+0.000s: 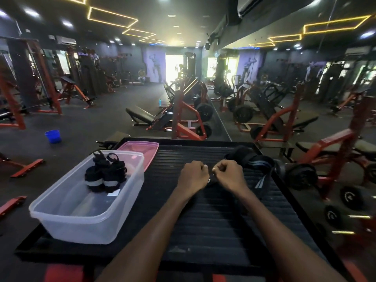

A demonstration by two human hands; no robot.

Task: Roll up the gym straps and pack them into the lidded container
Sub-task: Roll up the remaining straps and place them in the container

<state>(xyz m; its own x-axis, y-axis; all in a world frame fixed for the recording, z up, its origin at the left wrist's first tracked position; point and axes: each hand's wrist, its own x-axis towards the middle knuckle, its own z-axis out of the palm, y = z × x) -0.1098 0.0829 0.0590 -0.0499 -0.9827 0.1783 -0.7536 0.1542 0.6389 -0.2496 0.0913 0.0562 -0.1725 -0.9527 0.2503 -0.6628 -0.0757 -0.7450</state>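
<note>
Straps for the gym lie in two places. One dark strap (210, 181) sits between the left hand (192, 177) and the right hand (228, 176), both fists curled knuckles-up and close together at the centre of the ribbed black surface (203, 220). The fingers of each hand pinch this strap; most of it is hidden beneath the fists. At 2 o'clock from the right hand, a loose striped strap (257, 165) lies in a heap on the surface, with one end trailing toward 5 o'clock. At 9 o'clock from the hands stands the clear container (67, 216), open at the top. Two rolled straps (105, 176) rest upright inside it against the far wall, touching each other. At 11 o'clock from the hands, the pink lid (150, 148) lies flat on the surface, partly behind the container. At 10 o'clock, well apart, a blue bucket (53, 136) stands on the floor.
</note>
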